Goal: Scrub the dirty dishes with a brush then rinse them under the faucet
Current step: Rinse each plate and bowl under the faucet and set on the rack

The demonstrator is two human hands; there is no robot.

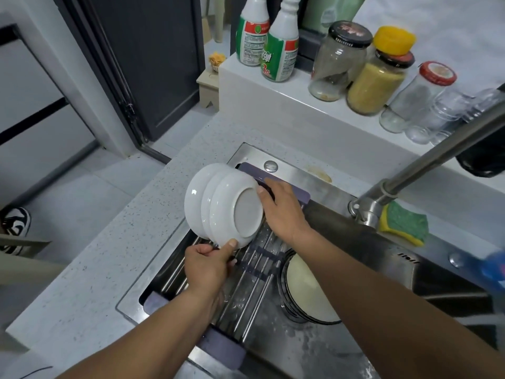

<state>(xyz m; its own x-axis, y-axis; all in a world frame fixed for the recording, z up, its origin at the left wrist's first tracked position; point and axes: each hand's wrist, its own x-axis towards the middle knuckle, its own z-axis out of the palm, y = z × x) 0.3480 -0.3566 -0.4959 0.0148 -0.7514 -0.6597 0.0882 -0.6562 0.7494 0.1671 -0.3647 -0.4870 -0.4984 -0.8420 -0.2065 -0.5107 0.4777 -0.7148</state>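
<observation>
Three white plates (218, 203) stand on edge together, tilted, over the roll-up drying rack (246, 283) that spans the left part of the steel sink (341, 351). My left hand (207, 265) grips the bottom rim of the stack, thumb on the nearest plate. My right hand (281, 209) lies against the stack's right side, thumb touching the underside of the nearest plate. A pot with a pale inside (303, 288) sits in the sink basin under my right forearm. The steel faucet (410, 179) reaches across at the right. No brush shows.
A green and yellow sponge (404, 225) lies on the sink ledge behind the faucet. Two detergent bottles (267, 42) and several glass jars (369, 72) line the raised shelf at the back. Speckled counter (109, 255) lies left of the sink. A shoe (15, 222) shows on the floor at far left.
</observation>
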